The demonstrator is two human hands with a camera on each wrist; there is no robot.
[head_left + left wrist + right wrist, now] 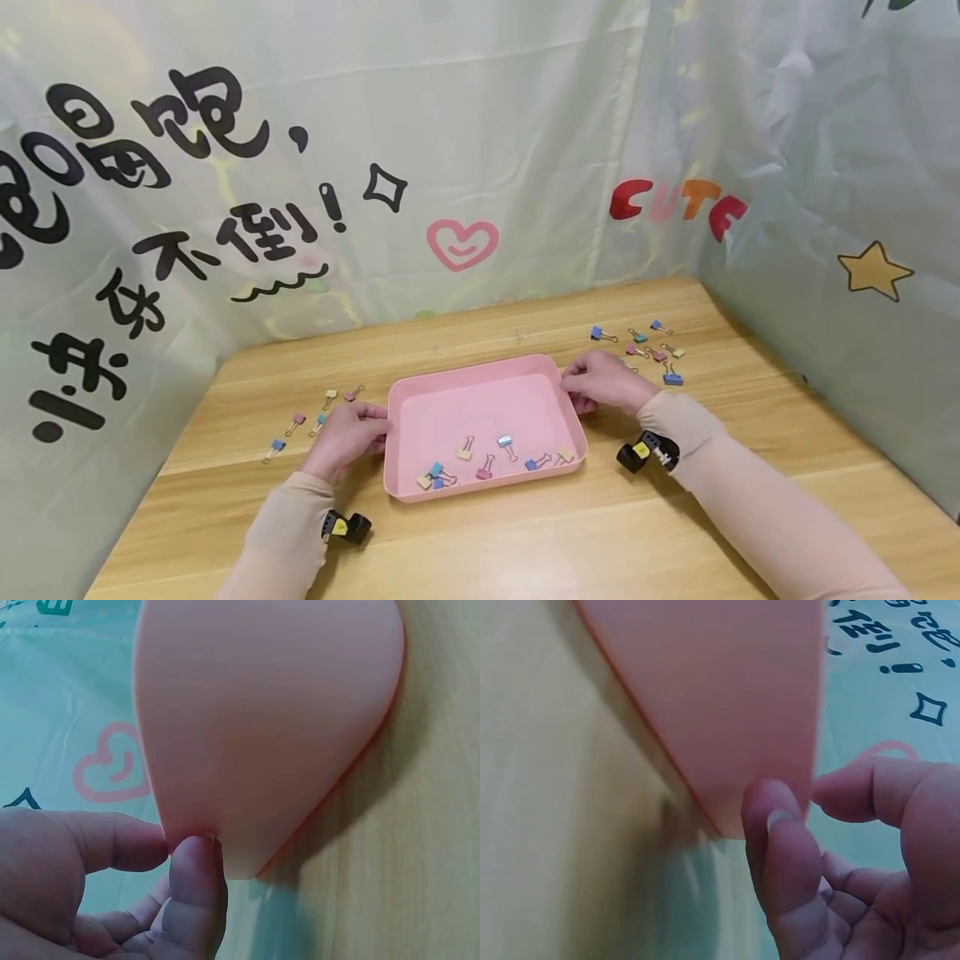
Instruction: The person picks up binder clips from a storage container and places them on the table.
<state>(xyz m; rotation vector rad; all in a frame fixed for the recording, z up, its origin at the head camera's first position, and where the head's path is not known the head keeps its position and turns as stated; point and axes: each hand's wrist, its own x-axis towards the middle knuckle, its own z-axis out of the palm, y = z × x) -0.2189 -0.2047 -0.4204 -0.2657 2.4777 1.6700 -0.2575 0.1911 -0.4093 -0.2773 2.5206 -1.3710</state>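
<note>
A shallow pink tray (pixel 457 412) lies on the wooden table, with several small binder clips (pixel 506 441) in yellow, blue, teal and pink scattered along its near side. At its left end my left hand (pixel 348 439) pinches the rim; the left wrist view shows the thumb (pixel 196 874) against the outer wall and the index finger at the edge. My right hand (pixel 609 382) pinches the opposite end, its thumb (pixel 784 847) pressed on the outside of the wall. The other fingers of both hands are curled below the rim.
Left of the tray lie several loose binder clips (pixel 297 422) on the table (pixel 480 550). Another loose group, including a blue binder clip (pixel 672 378), lies beyond the right hand. Printed cloth (pixel 525 167) hangs behind and along both sides.
</note>
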